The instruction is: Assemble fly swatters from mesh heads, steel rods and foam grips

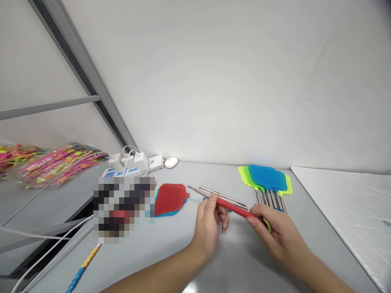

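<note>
My left hand (210,221) pinches the metal end of a red-gripped rod (235,208), with its fingers curled round it. My right hand (275,232) is wrapped round the red grip end of the same rod, with a bit of yellow-green showing under the palm. Beside the rod, several bare metal rods (222,196) are bunched at the hands, pointing left. A loose red swatter head (169,198) lies flat on the grey table (183,244) to the left, on top of a blue one. Behind my right hand lie several assembled fly swatters (265,179) with blue and yellow-green heads.
A white power strip (134,166) with chargers and cables sits at the wall, a small white oval object (171,162) beside it. Packets of colourful items (55,162) are piled at the far left. A white board (345,203) lies at the right. A blurred patch covers something left of the red head.
</note>
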A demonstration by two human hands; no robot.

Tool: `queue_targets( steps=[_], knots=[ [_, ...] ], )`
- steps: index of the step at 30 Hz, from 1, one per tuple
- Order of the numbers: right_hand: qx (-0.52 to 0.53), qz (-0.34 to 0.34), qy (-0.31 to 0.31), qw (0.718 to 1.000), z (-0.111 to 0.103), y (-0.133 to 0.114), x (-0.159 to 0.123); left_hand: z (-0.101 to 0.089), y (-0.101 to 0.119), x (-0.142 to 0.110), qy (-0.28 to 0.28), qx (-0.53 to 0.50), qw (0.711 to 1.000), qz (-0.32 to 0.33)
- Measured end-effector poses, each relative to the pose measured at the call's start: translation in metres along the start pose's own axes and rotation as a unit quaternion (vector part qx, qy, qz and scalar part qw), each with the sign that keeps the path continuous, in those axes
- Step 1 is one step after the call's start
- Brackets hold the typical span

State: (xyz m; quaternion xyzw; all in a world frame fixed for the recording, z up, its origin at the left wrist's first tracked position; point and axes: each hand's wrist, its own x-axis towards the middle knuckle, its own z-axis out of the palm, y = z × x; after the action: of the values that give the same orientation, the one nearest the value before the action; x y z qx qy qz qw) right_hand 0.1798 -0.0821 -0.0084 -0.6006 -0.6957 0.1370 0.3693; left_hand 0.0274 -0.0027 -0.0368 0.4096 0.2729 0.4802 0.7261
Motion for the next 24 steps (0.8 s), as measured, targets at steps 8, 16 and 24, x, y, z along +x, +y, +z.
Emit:
queue_targets(
  steps=[8, 16, 24],
  knots=[
    [-0.030, 0.046, -0.043, 0.998, 0.000, 0.003, 0.001, 0.004, 0.004, -0.007, -0.054, 0.144, 0.988, -0.009],
    [-0.027, 0.058, -0.005, 0.998, 0.007, 0.003, -0.004, -0.011, 0.068, 0.016, -0.340, 0.543, 0.750, 0.165],
    [-0.044, 0.060, 0.031, 0.997, 0.010, -0.006, -0.006, -0.085, 0.106, 0.058, -0.038, 0.731, 0.660, 0.167]
  ],
)
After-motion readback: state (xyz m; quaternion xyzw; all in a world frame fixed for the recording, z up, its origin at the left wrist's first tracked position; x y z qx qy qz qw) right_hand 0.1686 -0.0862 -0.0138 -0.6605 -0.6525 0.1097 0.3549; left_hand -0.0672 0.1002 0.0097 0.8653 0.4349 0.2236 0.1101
